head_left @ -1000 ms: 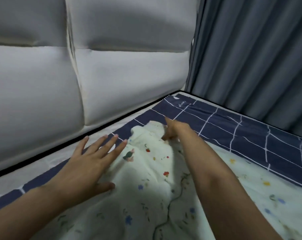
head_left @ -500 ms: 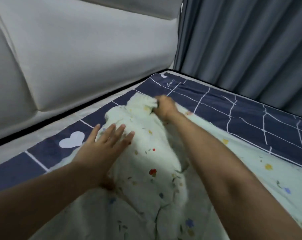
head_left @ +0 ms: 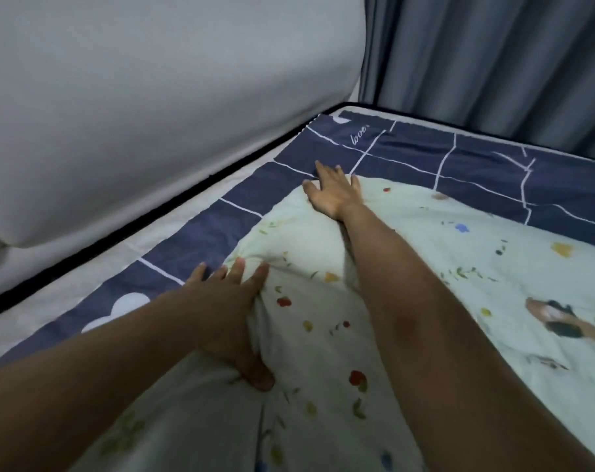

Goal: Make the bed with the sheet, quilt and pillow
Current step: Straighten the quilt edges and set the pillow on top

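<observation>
Grey padded headboard [head_left: 159,107] and dark blue-grey curtains [head_left: 493,63] close off the far corner of the bed, where a strip of bare mattress [head_left: 173,216] shows beside the navy sheet [head_left: 476,161] with its white grid lines. Half a second back the right hand [head_left: 335,194] was bunched round the quilt corner; now it has let go and lies flat on that corner, fingers straight and slightly spread, their tips reaching onto the sheet. The left hand [head_left: 228,308] has slid out toward the quilt's near edge and presses down there, fingers spread, thumb dug into a soft fold. The pale floral quilt [head_left: 425,267] itself has gone from a gathered hump to a much flatter spread, its corner sitting just short of the sheet's corner, with a border of navy left showing on both sides. To my eye that means the pulling is finished at this corner and it's down to smoothing; some puffiness between the two hands looks to need pressing out. No pillow is in sight. On the sheet near the corner, "love" [head_left: 359,135] is written in white script, and a white heart [head_left: 119,310] is printed by the left forearm.
</observation>
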